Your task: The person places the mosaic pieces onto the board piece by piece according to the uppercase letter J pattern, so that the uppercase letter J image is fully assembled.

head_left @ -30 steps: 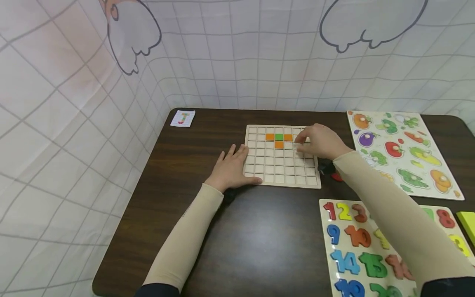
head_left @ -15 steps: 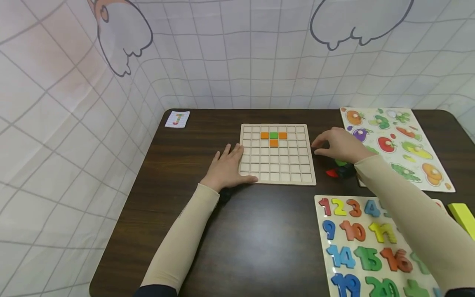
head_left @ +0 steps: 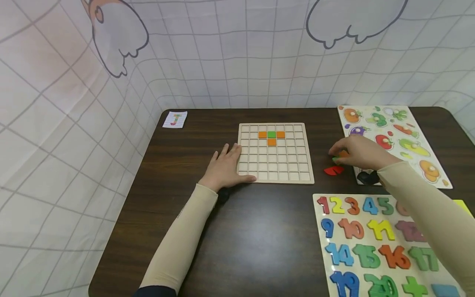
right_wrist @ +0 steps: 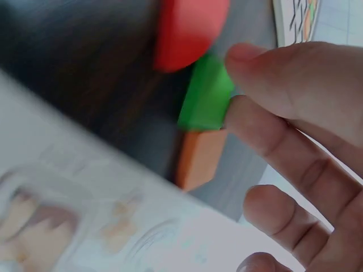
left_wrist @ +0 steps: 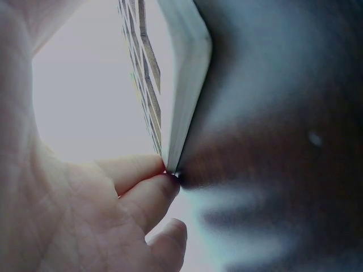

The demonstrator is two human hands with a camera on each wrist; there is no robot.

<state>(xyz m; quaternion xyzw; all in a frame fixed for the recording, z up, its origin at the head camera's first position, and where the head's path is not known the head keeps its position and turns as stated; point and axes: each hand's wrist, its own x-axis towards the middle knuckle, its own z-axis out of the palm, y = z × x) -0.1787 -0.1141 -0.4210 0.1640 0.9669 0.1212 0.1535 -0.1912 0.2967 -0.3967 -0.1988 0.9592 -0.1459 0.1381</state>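
A wooden grid board (head_left: 276, 166) lies mid-table. Three orange tiles (head_left: 271, 142) and a green tile (head_left: 271, 134) sit in its upper cells in a T shape. My left hand (head_left: 226, 167) rests against the board's left side with fingers spread; in the left wrist view, fingertips (left_wrist: 164, 164) touch its edge. My right hand (head_left: 358, 152) is right of the board, over loose blocks. In the right wrist view, its thumb and a finger are at a green block (right_wrist: 207, 93), a small gap between them. Beside that block are an orange block (right_wrist: 201, 158) and a red half-round block (right_wrist: 190, 34).
A card with a coloured J shape (head_left: 175, 119) lies at the far left corner. The vegetable puzzle board (head_left: 408, 159) is at right, under the right forearm's side. A number puzzle board (head_left: 356, 260) lies at front right. A white gridded cloth (head_left: 237, 53) hangs behind.
My right hand has moved from above the grid board rightward and down to the loose blocks. The left hand stays at the board's edge. The view has shifted slightly.
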